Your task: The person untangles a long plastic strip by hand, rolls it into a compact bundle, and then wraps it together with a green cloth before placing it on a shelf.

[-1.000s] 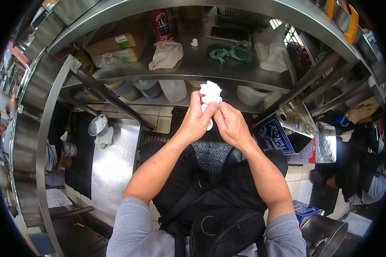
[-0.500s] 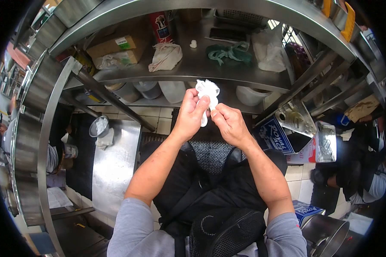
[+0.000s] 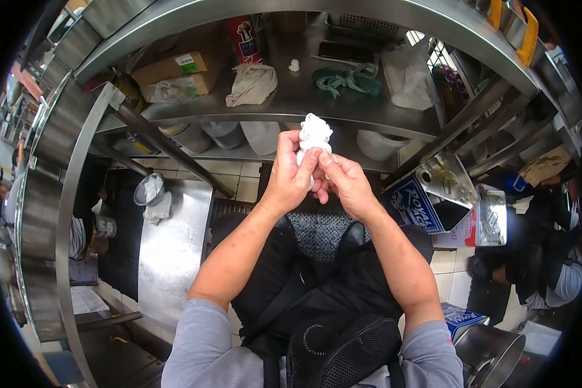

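Observation:
My left hand [image 3: 293, 176] and my right hand [image 3: 348, 183] are raised together in front of me, over my dark apron. Both pinch a crumpled white tissue [image 3: 314, 132] that sticks up above the fingers. The left thumb lies across the tissue's lower part, and the right fingertips press against it from the right. The wad hangs in the air in front of the lower steel shelf [image 3: 343, 107], touching nothing else.
The steel shelf carries a white cloth bundle [image 3: 251, 84], a green rag [image 3: 346, 80], a cardboard box [image 3: 174, 72], a clear bag [image 3: 407, 76] and a red can [image 3: 244, 37]. Blue-and-white tins [image 3: 415, 205] stand at right. A steel counter [image 3: 172, 249] with a small cup lies left. A person crouches at far right.
My hands have closed together again and the tissue is bunched tighter into a taller wad; the right fingers now press on it where they were slightly apart before.

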Demonstrator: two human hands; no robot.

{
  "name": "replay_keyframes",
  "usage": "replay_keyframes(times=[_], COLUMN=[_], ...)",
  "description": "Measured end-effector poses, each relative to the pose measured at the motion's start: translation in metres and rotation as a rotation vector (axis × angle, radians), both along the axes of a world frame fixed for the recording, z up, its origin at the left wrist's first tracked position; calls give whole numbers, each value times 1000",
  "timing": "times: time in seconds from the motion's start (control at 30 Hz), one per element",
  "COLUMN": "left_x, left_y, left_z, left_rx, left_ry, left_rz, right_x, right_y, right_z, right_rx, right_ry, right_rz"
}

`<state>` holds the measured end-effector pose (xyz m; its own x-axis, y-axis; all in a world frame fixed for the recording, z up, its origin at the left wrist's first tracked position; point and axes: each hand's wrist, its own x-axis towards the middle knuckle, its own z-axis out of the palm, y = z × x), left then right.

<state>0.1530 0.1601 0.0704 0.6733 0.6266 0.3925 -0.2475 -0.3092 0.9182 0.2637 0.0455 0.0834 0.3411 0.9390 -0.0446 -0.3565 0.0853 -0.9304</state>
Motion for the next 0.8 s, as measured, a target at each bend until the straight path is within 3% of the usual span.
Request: replay_keyframes(times=[0.13, 0.2, 0.23, 0.33, 0.43, 0.53, 0.7, 0.8], left_x=[4, 6, 7, 8, 9, 9, 5, -2], left_y=[-1, 0, -1, -1, -2, 0, 3, 0], left_z=[-2, -9, -9, -7, -4, -3, -1, 5], left_rx=[-17, 20, 67, 100, 67, 9, 34, -39], left_ry=[-35, -22, -12, 8, -5, -39, -97, -7], left_rz=[23, 43, 64, 75, 47, 1, -61, -144], right_x=[3, -1, -1, -1, -4, -5, 8, 12], right_y=[-2, -7, -4, -10, -13, -13, -9, -7], right_z=[-11, 1, -1, 8, 16, 10, -1, -4], right_rx=[-8, -89, 8, 15, 117, 95, 41, 64], right_ry=[-105, -645, -822, -1000, -1062, -920, -929, -963], right_rz=[40, -114, -202, -222, -227, -235, -281, -302])
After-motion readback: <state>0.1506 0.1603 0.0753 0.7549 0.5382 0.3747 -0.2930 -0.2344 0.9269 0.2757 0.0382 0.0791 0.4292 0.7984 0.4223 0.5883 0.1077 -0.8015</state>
